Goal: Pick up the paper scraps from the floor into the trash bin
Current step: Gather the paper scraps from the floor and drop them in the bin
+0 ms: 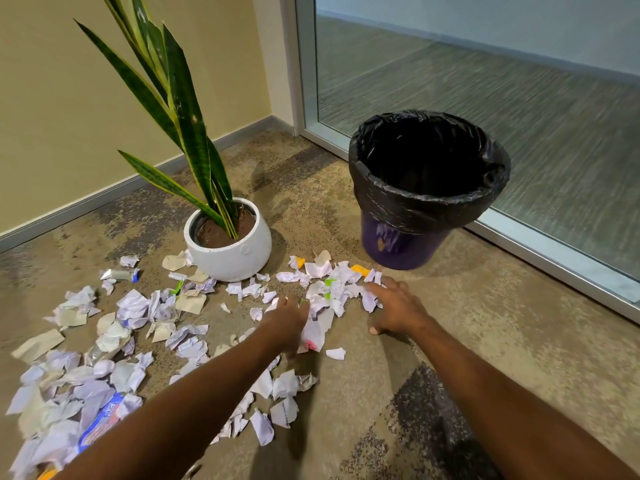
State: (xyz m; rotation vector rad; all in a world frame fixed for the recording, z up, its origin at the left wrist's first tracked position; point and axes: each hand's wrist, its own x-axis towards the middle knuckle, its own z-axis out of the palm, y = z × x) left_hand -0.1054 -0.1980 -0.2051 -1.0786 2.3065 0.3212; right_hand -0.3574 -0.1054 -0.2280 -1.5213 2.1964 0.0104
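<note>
1. Mottled brown carpet floor [346, 393] runs back to a corner where a beige wall [52, 98] on the left meets a glass panel [485, 81] on the right.
2. A purple trash bin [401, 244] stands upright near the floor's right edge, just beside the glass panel's frame. A black bag [415, 209] lines it and folds over its rim; the inside looks dark, and I cannot tell what it holds.
3. A white pot [239, 258] with a tall green plant [187, 109] stands left of the bin, toward the back corner.
4. Paper scraps [131, 306], mostly white and crumpled, lie scattered over the floor from the front left corner up to the foot of the pot and across to just in front of the bin. A few touch the pot's base.
5. A blue printed wrapper [100, 420] lies among the scraps at the front left, and an orange bit [360, 270] lies near the bin.
6. The left hand [289, 317] lies palm down on scraps in front of the pot, fingers stretched forward and close together, slightly blurred.
7. The right hand [398, 306] rests palm down in front of the bin, fingers apart with their tips on the scraps and the thumb out to the side on bare carpet.
8. A small heap of scraps lies between the two hands.
</note>
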